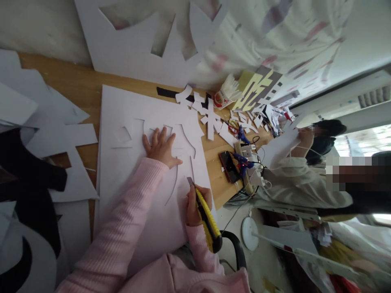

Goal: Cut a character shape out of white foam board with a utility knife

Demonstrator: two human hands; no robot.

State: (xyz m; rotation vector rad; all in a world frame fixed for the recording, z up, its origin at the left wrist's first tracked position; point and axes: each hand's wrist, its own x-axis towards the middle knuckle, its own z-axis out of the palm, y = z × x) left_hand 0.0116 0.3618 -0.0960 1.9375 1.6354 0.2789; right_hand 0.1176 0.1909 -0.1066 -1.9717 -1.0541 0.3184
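Observation:
A large white board [122, 110] lies on the wooden table, with several cut lines, straight and curved, across its middle. My left hand [160, 148] rests on it with fingers spread, partly covering some of these cuts. In my right hand [197, 203] is a yellow and black utility knife [207, 221], the fingers wrapped round its body. Its bare blade points up and left over the board, close to the lower end of a long cut; whether the tip touches the board I cannot tell.
White cut-out pieces [210, 118] lie beyond the board, near a paper cup [227, 91]. To the right are a phone [229, 167], blue glue guns [243, 160] and a power strip [252, 171]. Offcuts [73, 134] cover the left side. Another person [293, 179] sits at the right.

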